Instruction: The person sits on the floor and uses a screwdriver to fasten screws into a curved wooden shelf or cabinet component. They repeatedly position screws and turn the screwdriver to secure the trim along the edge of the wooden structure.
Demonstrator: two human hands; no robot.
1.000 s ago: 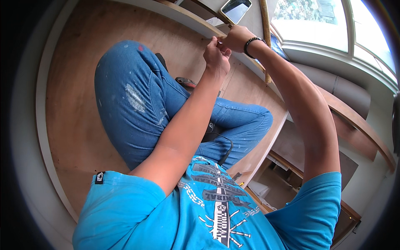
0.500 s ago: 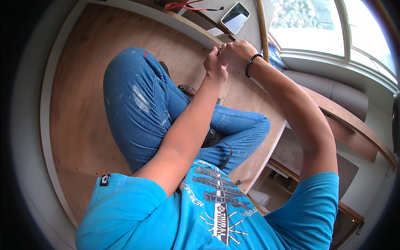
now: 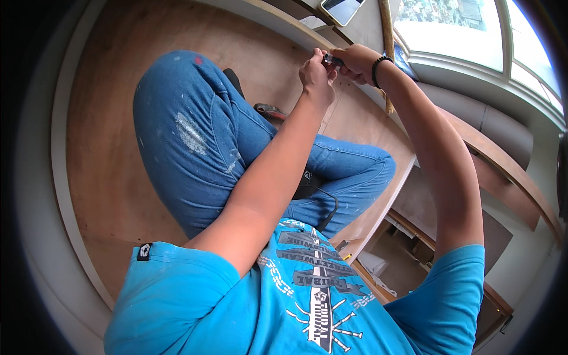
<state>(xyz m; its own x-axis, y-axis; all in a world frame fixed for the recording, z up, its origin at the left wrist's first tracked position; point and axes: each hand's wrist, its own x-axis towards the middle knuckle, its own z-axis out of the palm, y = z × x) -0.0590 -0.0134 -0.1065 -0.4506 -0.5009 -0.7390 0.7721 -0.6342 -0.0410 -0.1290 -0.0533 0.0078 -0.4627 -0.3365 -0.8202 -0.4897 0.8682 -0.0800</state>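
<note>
Both of my hands meet in front of me, above the far edge of the plywood surface (image 3: 118, 148). My right hand (image 3: 358, 61), with a dark beaded bracelet on the wrist, is closed around a small dark hand tool with a shiny end (image 3: 336, 61). The tool's exact kind is too small to tell. My left hand (image 3: 318, 77) is closed in a pinch at the shiny end. Whatever lies between its fingers is mostly hidden, though a bit of dark red shows there.
My bent legs in blue jeans (image 3: 183, 130) lie across the plywood. Beside them rests a dark-and-red hand tool (image 3: 270, 111), partly hidden. A phone (image 3: 342, 8) lies beyond my hands, near a wooden stick (image 3: 387, 53). A window (image 3: 455, 35) and a brown roll (image 3: 503, 127) are at right.
My hands have come slightly apart, and the dark tool in my right hand now shows between them. The view has shifted, so the phone sits nearer the top edge.
</note>
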